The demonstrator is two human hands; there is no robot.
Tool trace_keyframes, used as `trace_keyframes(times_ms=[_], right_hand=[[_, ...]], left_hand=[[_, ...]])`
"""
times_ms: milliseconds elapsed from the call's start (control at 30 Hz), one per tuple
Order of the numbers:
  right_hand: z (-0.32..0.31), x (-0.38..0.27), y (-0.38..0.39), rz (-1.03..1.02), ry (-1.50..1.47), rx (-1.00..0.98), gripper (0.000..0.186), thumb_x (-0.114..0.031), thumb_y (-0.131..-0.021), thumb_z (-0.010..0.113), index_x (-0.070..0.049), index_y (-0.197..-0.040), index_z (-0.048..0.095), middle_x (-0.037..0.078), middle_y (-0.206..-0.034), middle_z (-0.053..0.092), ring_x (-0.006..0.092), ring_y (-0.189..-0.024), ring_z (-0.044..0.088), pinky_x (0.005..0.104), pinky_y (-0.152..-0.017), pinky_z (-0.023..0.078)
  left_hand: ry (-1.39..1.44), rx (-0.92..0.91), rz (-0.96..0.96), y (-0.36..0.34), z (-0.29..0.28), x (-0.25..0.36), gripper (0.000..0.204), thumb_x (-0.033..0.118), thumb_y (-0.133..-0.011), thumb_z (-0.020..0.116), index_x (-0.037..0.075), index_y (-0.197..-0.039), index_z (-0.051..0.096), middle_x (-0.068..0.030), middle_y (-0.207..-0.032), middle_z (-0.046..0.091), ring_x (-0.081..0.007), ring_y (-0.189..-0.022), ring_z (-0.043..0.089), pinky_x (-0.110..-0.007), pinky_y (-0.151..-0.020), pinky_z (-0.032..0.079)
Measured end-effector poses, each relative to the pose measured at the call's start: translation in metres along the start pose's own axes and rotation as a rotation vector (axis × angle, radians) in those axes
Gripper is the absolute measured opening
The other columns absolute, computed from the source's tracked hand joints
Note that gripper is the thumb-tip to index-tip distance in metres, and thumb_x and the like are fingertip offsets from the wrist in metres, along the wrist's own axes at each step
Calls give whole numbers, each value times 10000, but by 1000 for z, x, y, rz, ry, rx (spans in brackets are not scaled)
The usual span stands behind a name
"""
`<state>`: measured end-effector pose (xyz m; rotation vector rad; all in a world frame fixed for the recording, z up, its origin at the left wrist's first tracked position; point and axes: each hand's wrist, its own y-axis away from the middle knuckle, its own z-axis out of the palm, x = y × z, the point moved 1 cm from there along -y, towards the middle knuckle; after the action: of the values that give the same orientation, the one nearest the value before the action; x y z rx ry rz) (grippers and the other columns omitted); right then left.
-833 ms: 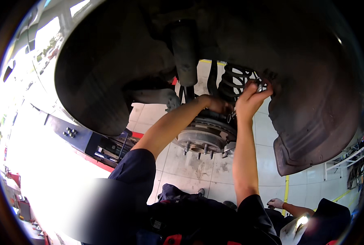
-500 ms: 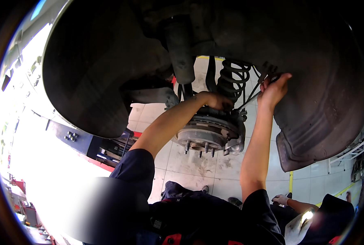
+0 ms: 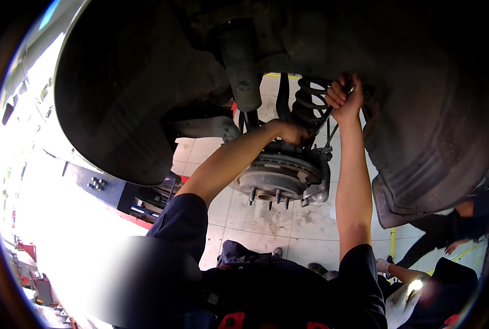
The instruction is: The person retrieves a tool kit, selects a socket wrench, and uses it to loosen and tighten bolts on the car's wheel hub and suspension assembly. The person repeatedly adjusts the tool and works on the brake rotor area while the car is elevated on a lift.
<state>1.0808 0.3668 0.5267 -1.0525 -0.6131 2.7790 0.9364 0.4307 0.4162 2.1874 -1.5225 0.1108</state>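
Above a car's brake disc point(image 3: 266, 178) with its studs, my left hand point(image 3: 292, 133) reaches in behind the disc, fingers curled down. What those fingers hold, if anything, is hidden. Higher and to the right, my right hand point(image 3: 345, 100) is closed around the upper end of a long, thin metal tool, which looks like a wrench point(image 3: 325, 118). The tool slants down and left toward my left hand; its lower end is lost in shadow. A dark coil spring point(image 3: 309, 101) stands just left of my right hand, and a shock absorber point(image 3: 241, 71) hangs farther left.
The dark wheel-arch liner point(image 3: 431, 148) curves around both arms. At lower right a co-worker's white-gloved hand point(image 3: 403, 301) is near a bright light point(image 3: 415, 285). Another person's dark-clothed leg point(image 3: 428, 238) shows behind. A blue-black lift part point(image 3: 104, 183) bears several nuts at left.
My right hand has swung left and up, and the tool stands steeper. The left hand has barely moved. Another person has come into view at right.
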Motion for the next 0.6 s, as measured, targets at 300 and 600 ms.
trace_keyframes(times_ms=[300,600], right_hand=[[37,27,17,-415,325,397,376,-474,-885,499,-100,-866,531,-62,-573,307,44,-452,252,215,-431,214],[11,31,-37,-639,785,787,271,-222,-894,547,11,-1030,523,68,-882,533,157,-784,493,289,-713,392]], left_hand=[[-65,211,120,-7,16,-23,362,59,-702,497,22,-1049,594,-147,-849,645,-239,-719,587,-369,-625,462],[14,-58,-66,2,-15,13,349,42,-678,474,88,-970,660,-82,-755,631,-185,-673,546,-352,-590,447]])
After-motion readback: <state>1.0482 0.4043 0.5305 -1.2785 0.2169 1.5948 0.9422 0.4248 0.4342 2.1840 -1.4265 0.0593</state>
